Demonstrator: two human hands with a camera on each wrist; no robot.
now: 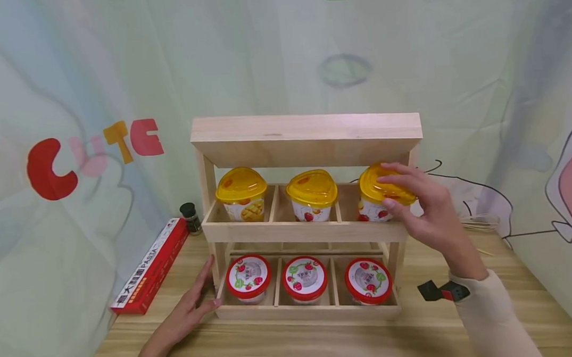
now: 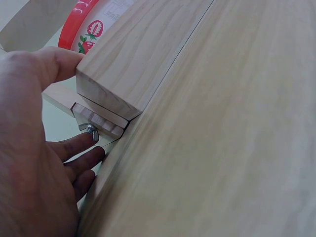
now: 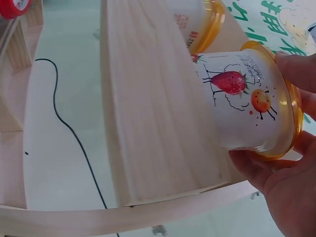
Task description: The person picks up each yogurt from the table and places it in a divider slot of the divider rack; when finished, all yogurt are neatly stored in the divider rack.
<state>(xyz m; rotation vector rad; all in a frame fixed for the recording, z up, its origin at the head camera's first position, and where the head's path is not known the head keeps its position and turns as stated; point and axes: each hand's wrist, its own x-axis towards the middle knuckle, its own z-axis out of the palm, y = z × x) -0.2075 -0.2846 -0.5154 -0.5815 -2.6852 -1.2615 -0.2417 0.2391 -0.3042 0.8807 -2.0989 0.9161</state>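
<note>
A two-tier wooden rack [image 1: 298, 231] stands on the table. My right hand [image 1: 423, 207] grips a yellow-lidded fruit cup [image 1: 376, 213] in the upper tier's right compartment. In the right wrist view, the thumb and fingers are around this cup [image 3: 237, 103], printed with a strawberry. Two more yellow-lidded cups, one left [image 1: 241, 194] and one middle [image 1: 312, 196], share that tier. Below sit three red-lidded cups: left [image 1: 248, 277], middle [image 1: 305, 279], right [image 1: 369, 281]. My left hand [image 1: 186, 313] touches the rack's lower left side, thumb at the front corner, fingers extended along the side.
A red pasta box [image 1: 151, 267] lies left of the rack, beside a small black-capped jar [image 1: 191, 219]. Behind my right hand lies a whisk [image 1: 479, 222]. The rack's slanted top board [image 1: 305, 128] overhangs the upper cups. Printed curtains [image 1: 271, 56] surround the table [image 1: 293, 346].
</note>
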